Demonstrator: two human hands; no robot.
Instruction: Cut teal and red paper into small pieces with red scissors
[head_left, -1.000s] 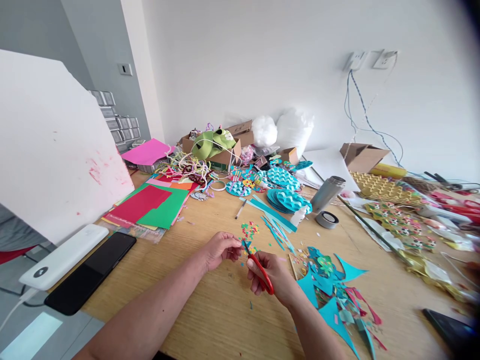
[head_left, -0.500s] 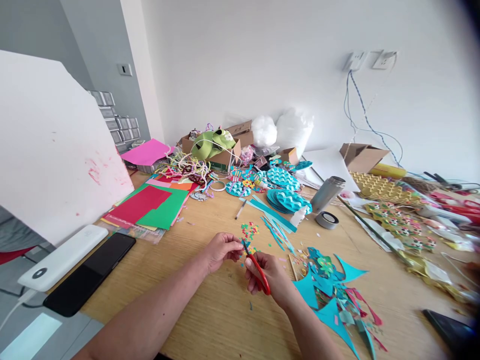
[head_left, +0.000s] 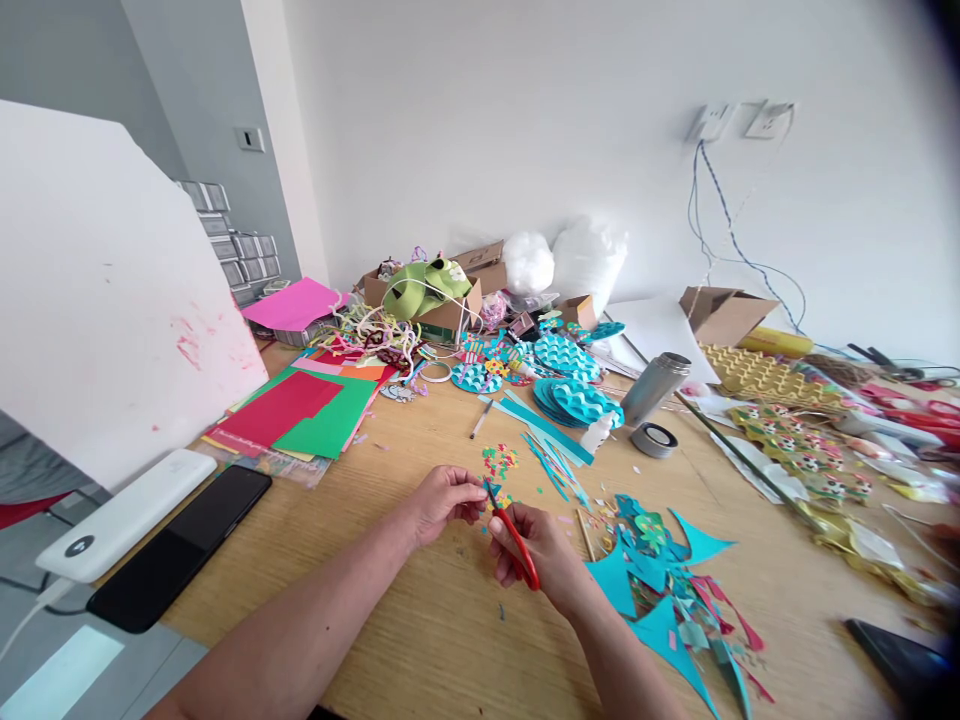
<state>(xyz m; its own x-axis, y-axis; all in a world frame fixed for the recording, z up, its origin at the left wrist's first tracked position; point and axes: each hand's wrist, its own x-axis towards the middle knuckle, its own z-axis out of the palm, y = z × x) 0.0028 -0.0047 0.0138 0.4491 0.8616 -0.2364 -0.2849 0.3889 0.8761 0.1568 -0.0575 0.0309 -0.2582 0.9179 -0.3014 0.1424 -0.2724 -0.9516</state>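
My right hand [head_left: 529, 548] is closed round the red-handled scissors [head_left: 517, 548], whose blades point up and left. Between the thumb and fingers of my left hand [head_left: 448, 500] is a small piece of blue paper [head_left: 491, 489], right at the scissor blades. Whether the blades touch the paper's edge or have closed on it is too small to tell. Just beyond my hands lies a small heap of red, yellow and green paper cutouts [head_left: 500, 460]. To the right of my right hand spreads a pile of blue paper scraps [head_left: 664, 580].
Coloured paper sheets [head_left: 300, 410], a black phone [head_left: 180, 550] and a white power bank [head_left: 124, 512] lie at left. Blue wavy discs [head_left: 574, 400], a glue bottle [head_left: 598, 432], a steel flask [head_left: 655, 388] and a tape roll [head_left: 654, 440] stand beyond my right hand. Craft boxes line the wall.
Almost nothing differs. Both hands, the scissors and the blue paper stay in nearly the same place.
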